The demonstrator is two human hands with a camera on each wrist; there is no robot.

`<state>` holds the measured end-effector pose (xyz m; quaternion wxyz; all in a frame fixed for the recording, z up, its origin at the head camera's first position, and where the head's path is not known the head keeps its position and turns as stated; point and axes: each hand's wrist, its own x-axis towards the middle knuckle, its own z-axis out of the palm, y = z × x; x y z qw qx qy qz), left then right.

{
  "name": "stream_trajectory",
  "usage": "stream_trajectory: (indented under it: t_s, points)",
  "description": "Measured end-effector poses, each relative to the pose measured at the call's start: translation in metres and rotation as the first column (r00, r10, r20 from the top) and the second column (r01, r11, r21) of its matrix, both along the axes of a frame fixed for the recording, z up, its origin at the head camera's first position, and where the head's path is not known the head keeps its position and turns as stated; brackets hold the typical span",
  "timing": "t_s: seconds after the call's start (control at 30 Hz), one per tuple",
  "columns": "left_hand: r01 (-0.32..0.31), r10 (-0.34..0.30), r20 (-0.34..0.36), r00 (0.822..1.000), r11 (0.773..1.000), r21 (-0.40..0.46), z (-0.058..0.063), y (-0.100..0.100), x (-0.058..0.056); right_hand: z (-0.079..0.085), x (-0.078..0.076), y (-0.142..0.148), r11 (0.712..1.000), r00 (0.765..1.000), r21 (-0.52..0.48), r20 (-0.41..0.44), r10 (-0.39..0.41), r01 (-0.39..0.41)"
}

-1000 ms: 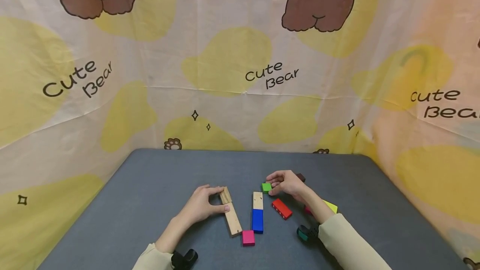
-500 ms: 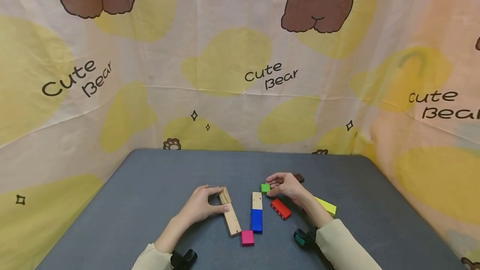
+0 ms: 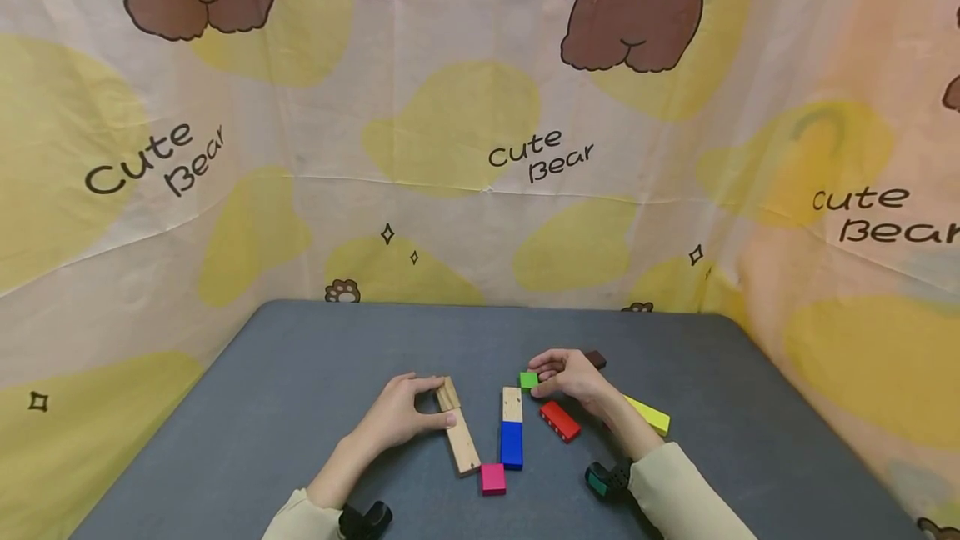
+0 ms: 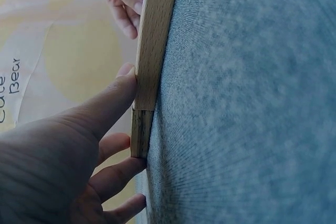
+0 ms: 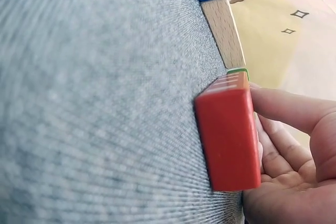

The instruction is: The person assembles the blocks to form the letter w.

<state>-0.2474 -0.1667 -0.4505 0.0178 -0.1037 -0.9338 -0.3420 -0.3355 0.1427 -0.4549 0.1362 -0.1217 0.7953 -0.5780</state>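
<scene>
A bear-printed cloth [image 3: 427,123] is hanging behind our grey worktop [image 3: 300,357]. We're seemingly lining blocks up. Our left grip [image 3: 397,415], thumb and fingers parted, is touching two end-to-end wooden blocks [image 3: 462,442]. Rightward, by the far end of the blue-and-wood row [image 3: 512,446], our right grip [image 3: 573,377] is pinching the green block [image 3: 528,382]; squaring it gently is probably becoming our next move.

The left hand [image 3: 405,412] is holding its thumb apart from its fingers, the tip pointing inward; the right hand [image 3: 573,377] is holding its fingers bent, the thumb lying nearer the body; the left forearm [image 3: 341,467] and the right forearm [image 3: 636,428] are slanting inward out of pale sleeves [image 3: 688,492].
</scene>
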Motion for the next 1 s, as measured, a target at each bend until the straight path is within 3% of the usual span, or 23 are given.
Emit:
stream_trajectory:
  t_s: [1.0]
  points:
    - [-0.006,0.006,0.018,1.000,1.000,-0.005,0.0006,-0.0001,0.0007,-0.0022,-0.0022,0.0001,1.000,1.000,0.016,-0.006,0.024,-0.024]
